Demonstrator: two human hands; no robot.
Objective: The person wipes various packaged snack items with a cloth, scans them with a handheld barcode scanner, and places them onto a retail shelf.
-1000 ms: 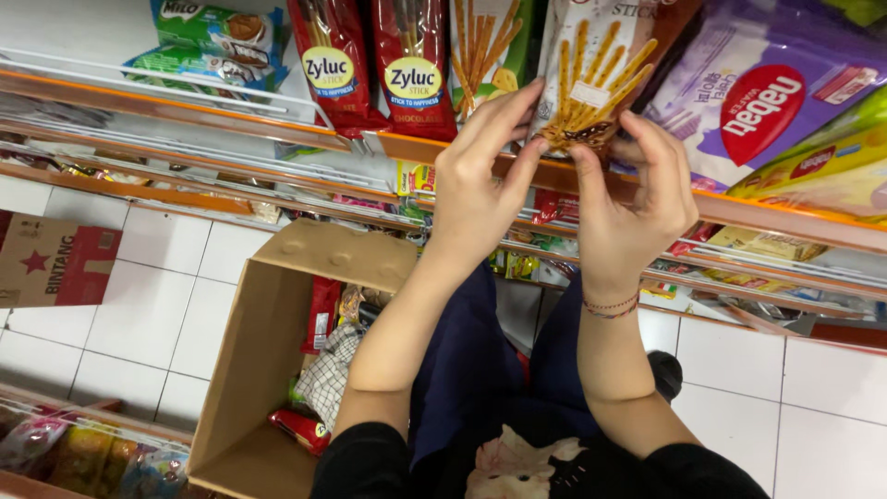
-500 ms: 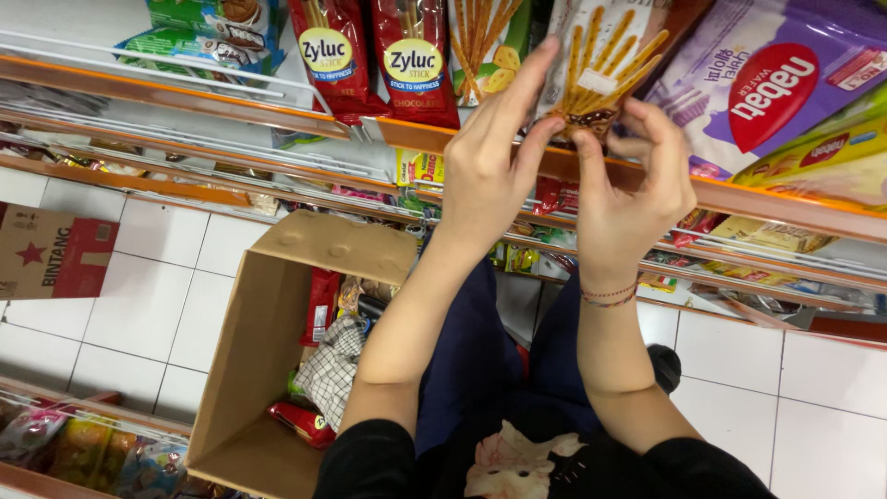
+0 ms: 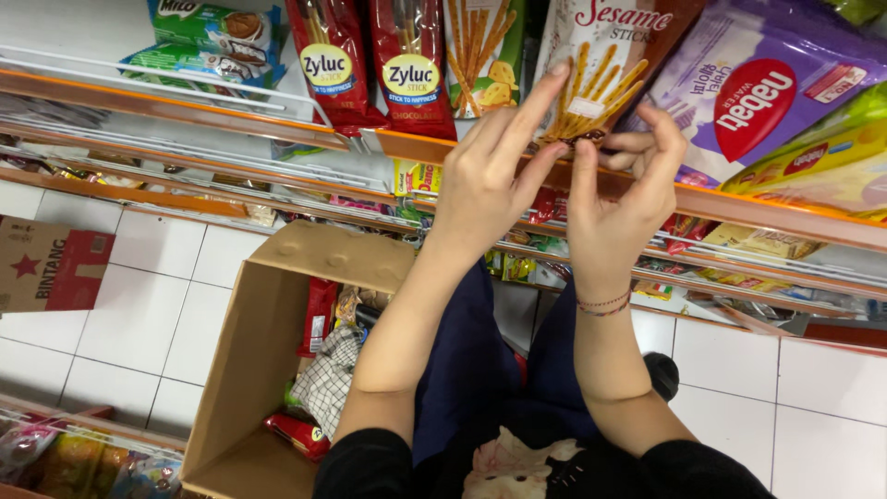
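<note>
Head view: two hands work a stick-snack packet at the shelf edge.

Orange shelf (image 3: 767, 208) runs across the top; a cardboard box (image 3: 249, 370) sits at 7 o'clock. The white-and-brown packet (image 3: 601, 55) at 12 o'clock looks light, crinkly and slippery, its sticks fragile; best pinched at the bottom seam. Left hand (image 3: 490, 185) lies spread against it; right hand (image 3: 624, 199) pinches its lower edge.

Glossy plastic stick-snack packet (image 3: 605, 55); matt brown cardboard box (image 3: 249, 370); glazed white floor tiles (image 3: 176, 323)
</note>
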